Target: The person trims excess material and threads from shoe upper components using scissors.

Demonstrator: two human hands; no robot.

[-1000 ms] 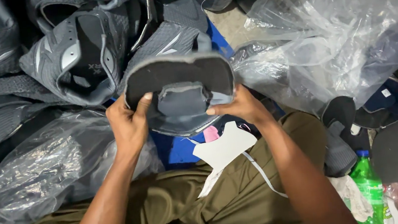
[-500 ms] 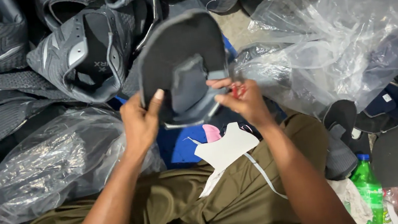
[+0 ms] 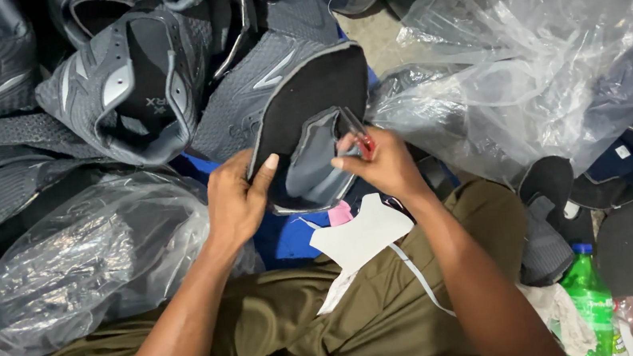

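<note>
Grey shoe upper (image 3: 310,134), black lining outward, tilted between both hands.

Hands (image 3: 235,204) hemmed: shoe uppers (image 3: 121,97) ahead, plastic bags (image 3: 528,63) both sides.

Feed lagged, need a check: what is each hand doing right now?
Left hand: closed on the dark shoe upper piece.
Right hand: closed on small red-handled scissors, at the piece.

Two hands (image 3: 235,200), one dark shoe upper (image 3: 310,122) held, one red-handled tool (image 3: 363,142), two green bottles (image 3: 594,305), three clear plastic bags (image 3: 529,71).
</note>
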